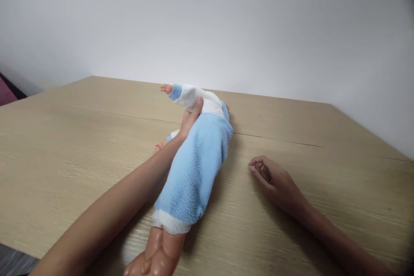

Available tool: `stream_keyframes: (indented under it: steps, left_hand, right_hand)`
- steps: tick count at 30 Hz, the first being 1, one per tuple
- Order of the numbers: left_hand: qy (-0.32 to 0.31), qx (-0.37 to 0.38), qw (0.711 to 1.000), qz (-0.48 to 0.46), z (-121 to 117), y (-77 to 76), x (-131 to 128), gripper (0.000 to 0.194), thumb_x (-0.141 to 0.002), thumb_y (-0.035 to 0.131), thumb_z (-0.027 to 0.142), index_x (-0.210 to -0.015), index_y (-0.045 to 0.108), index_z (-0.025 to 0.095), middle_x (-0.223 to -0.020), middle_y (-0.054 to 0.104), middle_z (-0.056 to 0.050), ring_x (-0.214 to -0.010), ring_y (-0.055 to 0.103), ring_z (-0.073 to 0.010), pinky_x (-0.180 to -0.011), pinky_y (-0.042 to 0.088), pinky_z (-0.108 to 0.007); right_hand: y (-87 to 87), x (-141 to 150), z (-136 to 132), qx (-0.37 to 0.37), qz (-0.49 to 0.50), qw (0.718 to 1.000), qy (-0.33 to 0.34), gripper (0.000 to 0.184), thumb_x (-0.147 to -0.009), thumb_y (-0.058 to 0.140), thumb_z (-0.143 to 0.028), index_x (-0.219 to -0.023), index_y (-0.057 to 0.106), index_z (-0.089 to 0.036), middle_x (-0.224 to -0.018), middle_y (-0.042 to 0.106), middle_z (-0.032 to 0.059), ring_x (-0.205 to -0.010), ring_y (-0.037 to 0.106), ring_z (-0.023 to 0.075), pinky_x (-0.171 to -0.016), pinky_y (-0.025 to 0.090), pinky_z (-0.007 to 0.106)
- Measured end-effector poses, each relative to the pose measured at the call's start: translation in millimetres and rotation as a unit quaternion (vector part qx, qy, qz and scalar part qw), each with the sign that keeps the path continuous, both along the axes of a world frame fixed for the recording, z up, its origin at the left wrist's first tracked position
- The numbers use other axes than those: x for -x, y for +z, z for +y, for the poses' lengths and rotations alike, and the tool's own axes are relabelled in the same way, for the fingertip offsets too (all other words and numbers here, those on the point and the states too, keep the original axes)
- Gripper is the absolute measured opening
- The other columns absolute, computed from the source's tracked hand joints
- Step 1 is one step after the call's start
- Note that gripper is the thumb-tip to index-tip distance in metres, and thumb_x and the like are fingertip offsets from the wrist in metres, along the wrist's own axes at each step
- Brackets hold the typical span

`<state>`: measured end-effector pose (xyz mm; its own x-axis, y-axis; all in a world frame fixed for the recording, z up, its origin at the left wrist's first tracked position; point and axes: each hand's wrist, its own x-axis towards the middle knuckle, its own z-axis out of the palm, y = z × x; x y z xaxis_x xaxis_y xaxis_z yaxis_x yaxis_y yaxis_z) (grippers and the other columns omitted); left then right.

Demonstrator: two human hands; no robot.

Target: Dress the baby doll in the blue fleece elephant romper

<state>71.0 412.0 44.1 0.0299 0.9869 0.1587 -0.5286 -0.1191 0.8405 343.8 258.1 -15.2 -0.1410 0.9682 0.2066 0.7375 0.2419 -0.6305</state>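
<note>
A baby doll [197, 164] in a fuzzy light-blue and white outfit lies tilted across the middle, its bare legs [161, 250] toward me. My left hand [192, 116] grips its upper body, with the thumb on the white chest below the raised sleeve and the other fingers hidden behind the doll. One doll hand [167, 88] sticks out to the left from a blue cuff; the other doll hand [159, 146] shows beyond my forearm. Most of the doll's head is out of sight behind its body. Apart from the doll, my right hand [274, 181] rests with curled fingers, and nothing shows in it.
Both arms are over a light wood-grain table [97, 138] with a thin seam running across it. Behind its far edge stands a plain white partition [207, 30]. A dark pink object [6, 91] shows at the far left.
</note>
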Motion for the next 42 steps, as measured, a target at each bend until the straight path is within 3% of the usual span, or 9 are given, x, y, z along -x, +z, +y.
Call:
stream_keyframes:
  steps: [7,13,18,23,28,33,36,39,42]
  left_hand:
    - [0.021,-0.041,0.999,0.025,9,-11.8,-13,0.063,-0.085,0.084,0.067,-0.121,0.073,0.016,-0.123,0.08,-0.014,-0.139,0.064,-0.0406,-0.124,0.043,-0.053]
    - [0.027,-0.044,0.996,0.07,0,-6.3,-21,0.069,-0.081,0.084,0.073,-0.117,0.075,0.015,-0.123,0.08,-0.015,-0.141,0.062,-0.0395,-0.12,0.048,-0.049]
    - [0.002,-0.05,0.992,0.118,-9,1.3,-27,0.077,-0.081,0.083,0.072,-0.127,0.072,0.011,-0.135,0.076,-0.018,-0.14,0.063,-0.0391,-0.118,0.048,-0.046]
    - [-0.007,-0.095,0.978,0.184,-17,6.2,-40,0.055,-0.097,0.073,0.055,-0.128,0.071,0.011,-0.138,0.074,-0.017,-0.137,0.064,-0.0343,-0.116,0.049,-0.042]
    - [-0.004,-0.147,0.952,0.27,-23,7.3,-59,0.043,-0.101,0.068,0.047,-0.127,0.072,0.013,-0.133,0.076,-0.016,-0.129,0.067,-0.0316,-0.116,0.048,-0.044]
    - [-0.013,-0.307,0.891,0.335,-24,5.8,-82,0.038,-0.099,0.067,0.034,-0.13,0.067,0.013,-0.138,0.073,-0.018,-0.131,0.066,-0.0312,-0.12,0.046,-0.045]
    - [-0.022,-0.352,0.823,0.446,-27,3.9,-93,0.043,-0.095,0.07,0.033,-0.133,0.064,0.014,-0.135,0.071,-0.019,-0.13,0.064,-0.0362,-0.116,0.049,-0.051]
    - [-0.045,-0.384,0.745,0.545,-34,2.8,-101,0.044,-0.093,0.073,0.03,-0.133,0.064,0.016,-0.133,0.07,-0.018,-0.127,0.065,-0.0362,-0.111,0.052,-0.051]
    - [-0.079,-0.412,0.71,0.565,-45,3.9,-100,0.053,-0.095,0.074,0.028,-0.144,0.058,0.015,-0.144,0.065,-0.018,-0.134,0.063,-0.0337,-0.116,0.05,-0.048]
  right_hand:
    - [1.0,1,-1,-0.022,-0.012,1.0,0.019,0.02,-0.109,0.054,-0.041,-0.102,0.064,-0.024,-0.078,0.059,0.0,-0.073,0.056,0.0232,-0.071,0.043,0.037]
    - [-0.5,1,1,-0.038,-0.018,0.999,0.028,0.019,-0.109,0.053,-0.038,-0.103,0.064,-0.024,-0.083,0.062,0.0016,-0.078,0.059,0.0245,-0.075,0.044,0.038]
    - [-0.4,1,2,-0.045,-0.02,0.998,0.036,0.018,-0.109,0.053,-0.037,-0.101,0.064,-0.025,-0.086,0.063,0.0017,-0.08,0.06,0.0247,-0.078,0.045,0.039]
    - [-0.7,0,2,-0.045,-0.027,0.998,0.042,0.018,-0.109,0.052,-0.036,-0.104,0.064,-0.024,-0.092,0.066,0.0038,-0.087,0.062,0.0265,-0.082,0.046,0.041]
    - [-2.1,-4,4,-0.031,0.018,0.999,0.003,0.023,-0.105,0.054,-0.043,-0.109,0.065,-0.023,-0.091,0.067,0.0061,-0.084,0.063,0.0278,-0.079,0.048,0.042]
    - [-5.9,-8,11,0.012,0.177,0.981,-0.073,0.043,-0.105,0.056,-0.06,-0.122,0.062,-0.021,-0.098,0.072,0.0085,-0.085,0.069,0.0267,-0.081,0.056,0.041]
    - [-2.7,-17,20,0.039,0.279,0.953,-0.109,0.056,-0.104,0.046,-0.073,-0.124,0.061,-0.023,-0.113,0.076,0.0141,-0.09,0.073,0.0282,-0.077,0.061,0.04]
    - [8.7,-32,27,0.113,0.375,0.916,-0.088,0.069,-0.1,0.034,-0.082,-0.125,0.064,-0.025,-0.121,0.078,0.0177,-0.096,0.078,0.0324,-0.08,0.065,0.045]
    - [21.7,-47,25,0.145,0.374,0.912,-0.079,0.073,-0.1,0.035,-0.084,-0.128,0.071,-0.027,-0.115,0.081,0.0171,-0.095,0.078,0.0339,-0.075,0.064,0.044]
